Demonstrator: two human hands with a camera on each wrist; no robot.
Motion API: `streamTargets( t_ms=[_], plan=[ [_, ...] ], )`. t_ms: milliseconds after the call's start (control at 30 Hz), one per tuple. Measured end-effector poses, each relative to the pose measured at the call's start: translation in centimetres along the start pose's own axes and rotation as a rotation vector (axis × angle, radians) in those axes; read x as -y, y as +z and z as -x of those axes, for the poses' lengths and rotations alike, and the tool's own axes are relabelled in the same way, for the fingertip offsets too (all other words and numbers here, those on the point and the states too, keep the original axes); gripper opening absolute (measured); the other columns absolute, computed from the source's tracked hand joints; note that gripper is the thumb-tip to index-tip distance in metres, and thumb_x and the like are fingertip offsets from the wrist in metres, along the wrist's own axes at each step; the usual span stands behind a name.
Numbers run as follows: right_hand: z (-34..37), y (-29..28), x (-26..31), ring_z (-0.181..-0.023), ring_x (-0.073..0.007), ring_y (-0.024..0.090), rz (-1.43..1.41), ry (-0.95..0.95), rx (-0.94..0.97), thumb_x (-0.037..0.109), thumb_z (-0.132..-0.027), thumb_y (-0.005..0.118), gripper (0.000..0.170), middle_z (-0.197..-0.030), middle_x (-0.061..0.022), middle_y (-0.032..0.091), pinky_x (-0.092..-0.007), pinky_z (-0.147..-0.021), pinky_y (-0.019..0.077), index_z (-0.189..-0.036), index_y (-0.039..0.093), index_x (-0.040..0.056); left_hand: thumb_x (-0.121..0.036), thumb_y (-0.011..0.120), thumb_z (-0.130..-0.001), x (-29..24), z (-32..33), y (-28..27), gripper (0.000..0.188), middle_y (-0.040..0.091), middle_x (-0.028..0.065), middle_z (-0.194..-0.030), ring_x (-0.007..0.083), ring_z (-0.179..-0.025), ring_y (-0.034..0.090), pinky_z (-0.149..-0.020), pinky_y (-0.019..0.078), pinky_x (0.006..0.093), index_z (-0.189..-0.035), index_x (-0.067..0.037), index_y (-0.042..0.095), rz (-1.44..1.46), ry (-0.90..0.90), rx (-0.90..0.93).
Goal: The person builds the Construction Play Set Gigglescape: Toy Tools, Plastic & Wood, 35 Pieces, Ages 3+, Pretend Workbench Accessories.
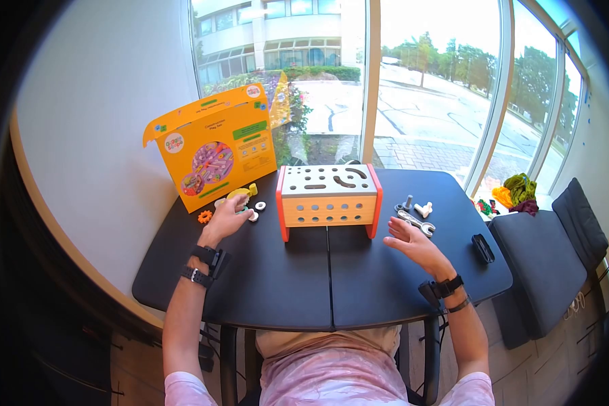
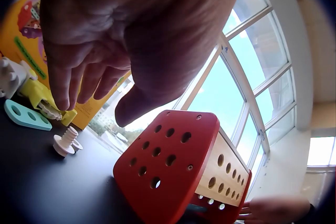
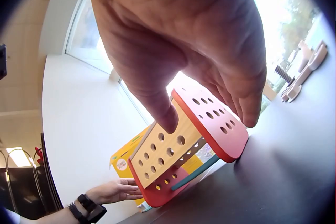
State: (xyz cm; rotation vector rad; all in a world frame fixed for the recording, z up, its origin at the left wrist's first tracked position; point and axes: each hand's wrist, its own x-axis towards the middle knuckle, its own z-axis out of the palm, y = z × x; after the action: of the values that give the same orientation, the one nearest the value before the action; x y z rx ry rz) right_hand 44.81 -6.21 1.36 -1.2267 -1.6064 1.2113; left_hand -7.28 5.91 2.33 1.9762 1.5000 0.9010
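Observation:
A toy workbench (image 1: 329,210) with red end panels and a wooden, hole-pierced front stands mid-table, its grey top cut with round holes and slots. To its left, my left hand (image 1: 227,218) hovers with relaxed fingers over small toy parts. Among them are an orange gear (image 1: 205,216), a yellow piece (image 2: 41,95), a teal strip with holes (image 2: 26,115) and a pale screw (image 2: 67,141); the hand partly hides some in the head view. My right hand (image 1: 418,247) is beside the workbench's right end, holding nothing, near a grey toy wrench (image 1: 418,223) and a grey bolt (image 1: 407,202).
An orange-yellow toy box (image 1: 216,145) stands upright at the back left, against the window side. A black case (image 1: 483,248) lies near the table's right edge. Beyond that edge is a dark chair (image 1: 541,267), with coloured cloth (image 1: 517,193) behind it.

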Motion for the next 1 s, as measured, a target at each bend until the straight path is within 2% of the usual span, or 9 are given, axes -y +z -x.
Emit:
streamTargets(
  t_ms=[300,433,467,500,667,733,767,900,1000],
  plan=[
    [-0.2,0.1,0.1,-0.168,-0.0345,0.031,0.002,0.019,0.001,0.029,-0.106,0.079,0.096,-0.179,-0.0278,0.029,-0.0418,-0.135,0.0306,-0.174,0.021,-0.007,-0.02,0.078,-0.102,-1.2,0.7,0.5,0.065,0.064,0.0252,-0.155,0.0346,-0.144,0.063,-0.12,0.0514,0.041,-0.156,0.007,0.055,-0.034,-0.032,0.021],
    [-1.0,1.5,0.1,-0.165,-0.0332,0.036,-0.064,-0.073,0.11,0.026,-0.104,0.081,0.093,-0.176,-0.0249,0.038,-0.0428,-0.135,0.0305,-0.172,0.027,-0.006,-0.015,0.075,-0.104,-2.3,2.1,3.0,0.058,0.068,0.0188,-0.151,0.0293,-0.136,0.069,-0.114,0.0558,0.038,-0.156,0.005,0.057,0.11,0.047,0.365],
    [-1.2,2.3,0.3,-0.164,-0.0328,0.038,-0.092,-0.115,0.158,0.025,-0.103,0.082,0.093,-0.175,-0.0237,0.041,-0.0434,-0.135,0.0304,-0.172,0.028,-0.0054,-0.013,0.074,-0.104,-3.7,3.2,4.2,0.056,0.072,0.0183,-0.144,0.0284,-0.134,0.07,-0.114,0.0562,0.038,-0.155,0.003,0.058,0.295,0.089,0.424],
    [-1.4,3.2,-0.1,-0.158,-0.0313,0.047,-0.027,-0.114,0.06,0.022,-0.1,0.083,0.088,-0.168,-0.0205,0.052,-0.0467,-0.132,0.0358,-0.171,0.036,-0.0029,-0.011,0.074,-0.102,-5.3,4.1,4.9,0.054,0.074,0.02,-0.141,0.0287,-0.131,0.072,-0.113,0.057,0.0387,-0.151,0.006,0.06,0.214,0.135,0.389],
    [0.4,4.4,2.5,-0.145,-0.0295,0.062,0.208,-0.276,-0.227,0.015,-0.101,0.079,0.075,-0.155,-0.02,0.065,-0.0467,-0.121,0.0511,-0.166,0.045,-0.0009,-0.007,0.075,-0.1,-10.6,7.1,4.1,0.036,0.084,0.0183,-0.117,0.0252,-0.112,0.082,-0.104,0.0618,0.036,-0.132,0.008,0.071,0.21,0.192,0.169],
    [0.0,3.9,2.7,-0.143,-0.029,0.064,0.107,-0.342,-0.244,0.013,-0.103,0.076,0.072,-0.153,-0.0197,0.066,-0.044,-0.118,0.0542,-0.167,0.045,-0.0004,-0.01,0.079,-0.1,-12.1,7.4,3.7,0.04,0.085,0.0168,-0.112,0.0221,-0.105,0.083,-0.098,0.0642,0.0339,-0.135,0.007,0.072,0.166,0.23,0.091],
    [-0.2,4.0,3.2,-0.134,-0.027,0.071,0.176,-0.418,-0.309,0.011,-0.106,0.071,0.064,-0.145,-0.0198,0.072,-0.0397,-0.108,0.0613,-0.165,0.047,-0.0012,-0.012,0.08,-0.1,-12.9,7.5,3.8,0.043,0.085,0.0165,-0.112,0.0213,-0.105,0.083,-0.097,0.0645,0.0335,-0.138,0.007,0.072,0.144,0.248,0.043],
    [-1.1,3.9,4.8,-0.115,-0.0274,0.08,0.263,-0.475,-0.495,0.015,-0.109,0.069,0.05,-0.123,-0.022,0.081,-0.04,-0.093,0.0668,-0.154,0.06,-0.004,-0.015,0.081,-0.102,-13.4,6.8,4.8,0.051,0.083,0.0147,-0.118,0.0192,-0.106,0.081,-0.095,0.0649,0.0323,-0.146,0.007,0.068,0.223,0.317,-0.12],
    [-2.4,3.3,5.1,-0.11,-0.0296,0.081,0.315,-0.462,-0.541,0.02,-0.109,0.068,0.046,-0.118,-0.0235,0.082,-0.0396,-0.094,0.0657,-0.148,0.065,-0.0055,-0.016,0.08,-0.103,-13.4,6.1,5.8,0.049,0.083,0.015,-0.117,0.0183,-0.106,0.08,-0.092,0.0651,0.0319,-0.145,0.008,0.069,0.216,0.35,-0.211]
  ],
)
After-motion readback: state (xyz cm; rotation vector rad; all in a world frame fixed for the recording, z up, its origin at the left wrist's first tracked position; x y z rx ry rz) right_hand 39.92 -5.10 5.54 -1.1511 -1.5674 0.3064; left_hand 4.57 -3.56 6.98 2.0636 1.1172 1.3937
